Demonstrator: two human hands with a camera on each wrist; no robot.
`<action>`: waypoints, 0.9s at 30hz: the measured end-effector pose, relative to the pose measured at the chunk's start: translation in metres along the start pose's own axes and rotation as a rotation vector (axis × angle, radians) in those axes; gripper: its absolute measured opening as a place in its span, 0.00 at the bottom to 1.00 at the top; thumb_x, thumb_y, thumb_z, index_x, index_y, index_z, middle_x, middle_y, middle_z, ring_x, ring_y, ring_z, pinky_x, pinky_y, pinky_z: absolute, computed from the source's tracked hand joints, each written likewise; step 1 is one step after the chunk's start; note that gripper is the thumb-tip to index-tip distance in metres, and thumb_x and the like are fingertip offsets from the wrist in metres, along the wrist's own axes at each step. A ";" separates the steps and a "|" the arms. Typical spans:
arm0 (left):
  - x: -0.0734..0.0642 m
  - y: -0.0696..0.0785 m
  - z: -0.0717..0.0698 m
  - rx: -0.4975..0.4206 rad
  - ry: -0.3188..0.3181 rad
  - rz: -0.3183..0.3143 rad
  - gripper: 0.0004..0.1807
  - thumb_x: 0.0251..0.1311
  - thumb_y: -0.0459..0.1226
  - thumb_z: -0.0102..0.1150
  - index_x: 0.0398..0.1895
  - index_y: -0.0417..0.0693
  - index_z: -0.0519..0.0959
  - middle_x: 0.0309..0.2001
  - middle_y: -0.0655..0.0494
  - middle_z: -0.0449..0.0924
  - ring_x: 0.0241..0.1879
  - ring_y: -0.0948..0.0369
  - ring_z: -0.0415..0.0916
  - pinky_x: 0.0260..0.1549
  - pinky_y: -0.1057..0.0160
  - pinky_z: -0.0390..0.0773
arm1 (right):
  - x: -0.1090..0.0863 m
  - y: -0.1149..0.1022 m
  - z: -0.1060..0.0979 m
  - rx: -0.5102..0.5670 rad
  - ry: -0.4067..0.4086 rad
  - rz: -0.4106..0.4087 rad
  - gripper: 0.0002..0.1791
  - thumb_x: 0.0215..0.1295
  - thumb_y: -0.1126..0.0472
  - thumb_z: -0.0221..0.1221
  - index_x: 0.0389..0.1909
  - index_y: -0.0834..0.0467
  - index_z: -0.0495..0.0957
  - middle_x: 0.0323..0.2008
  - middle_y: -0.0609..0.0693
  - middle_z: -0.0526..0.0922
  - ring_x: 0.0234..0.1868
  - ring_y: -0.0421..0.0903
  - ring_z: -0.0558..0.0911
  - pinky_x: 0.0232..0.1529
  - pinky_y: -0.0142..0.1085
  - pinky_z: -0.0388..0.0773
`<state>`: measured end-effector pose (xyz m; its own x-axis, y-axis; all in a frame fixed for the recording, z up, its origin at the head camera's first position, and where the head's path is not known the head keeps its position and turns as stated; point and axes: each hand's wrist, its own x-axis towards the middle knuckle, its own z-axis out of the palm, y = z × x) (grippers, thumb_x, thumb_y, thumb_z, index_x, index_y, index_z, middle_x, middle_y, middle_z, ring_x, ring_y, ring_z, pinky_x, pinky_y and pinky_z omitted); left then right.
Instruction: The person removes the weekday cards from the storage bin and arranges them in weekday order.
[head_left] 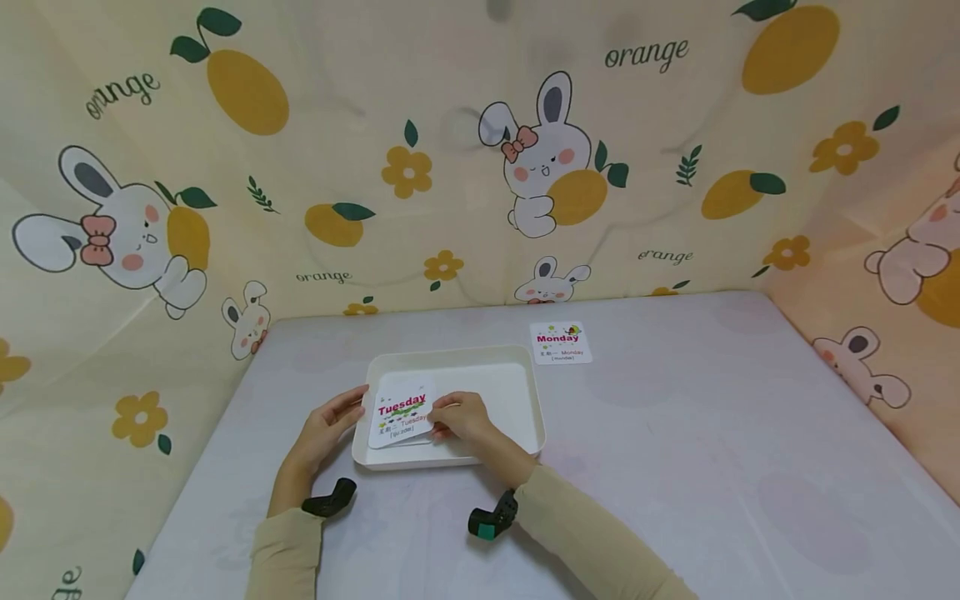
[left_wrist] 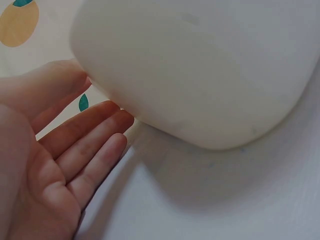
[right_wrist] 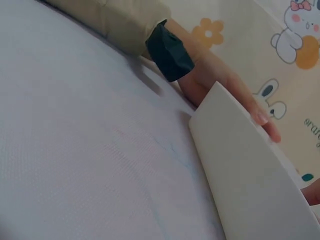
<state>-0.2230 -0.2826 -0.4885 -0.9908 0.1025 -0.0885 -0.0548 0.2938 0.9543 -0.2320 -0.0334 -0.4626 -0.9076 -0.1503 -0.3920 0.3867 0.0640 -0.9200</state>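
Observation:
A white rectangular tray [head_left: 450, 463] sits on the table. In its left part is a "Tuesday" word card [head_left: 393, 410], tilted, with the edge of another white card [head_left: 422, 441] showing beneath. My right hand [head_left: 462, 417] pinches the Tuesday card by its right edge. At the tray's left side, my left hand [head_left: 318, 433] touches the rim with its fingers fairly straight. The left wrist view shows that hand's palm and fingers [left_wrist: 95, 145] against the tray's outer wall [left_wrist: 200, 90]. In the right wrist view, the fingertips holding the card are mostly out of sight.
A "Monday" card [head_left: 561, 343] lies face up on the table behind the tray's far right corner. The pale tabletop [head_left: 675, 450] extends to the right. A curtain printed with rabbits and oranges [head_left: 450, 167] borders the back and sides.

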 end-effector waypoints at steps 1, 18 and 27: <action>0.000 0.000 0.000 -0.002 0.002 -0.002 0.32 0.65 0.46 0.57 0.69 0.41 0.65 0.71 0.40 0.63 0.49 0.87 0.71 0.50 0.86 0.70 | 0.000 0.000 0.000 0.003 -0.003 0.002 0.11 0.56 0.71 0.62 0.41 0.68 0.79 0.18 0.48 0.78 0.16 0.37 0.77 0.18 0.23 0.76; 0.000 0.000 0.000 0.017 0.003 -0.012 0.32 0.65 0.47 0.57 0.69 0.43 0.65 0.72 0.42 0.63 0.49 0.88 0.70 0.50 0.86 0.69 | -0.012 -0.014 -0.008 -0.015 -0.029 -0.029 0.12 0.58 0.70 0.61 0.43 0.70 0.79 0.24 0.49 0.80 0.19 0.36 0.78 0.22 0.24 0.79; 0.000 0.000 0.000 0.018 0.002 -0.019 0.33 0.65 0.48 0.57 0.69 0.43 0.65 0.72 0.43 0.62 0.49 0.89 0.68 0.50 0.87 0.69 | -0.017 -0.019 -0.017 -0.042 -0.021 -0.045 0.12 0.59 0.70 0.60 0.44 0.69 0.79 0.26 0.49 0.80 0.21 0.37 0.78 0.26 0.27 0.82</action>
<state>-0.2228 -0.2823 -0.4884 -0.9899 0.0948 -0.1059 -0.0714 0.3125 0.9472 -0.2269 -0.0152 -0.4385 -0.9202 -0.1742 -0.3505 0.3380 0.0981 -0.9360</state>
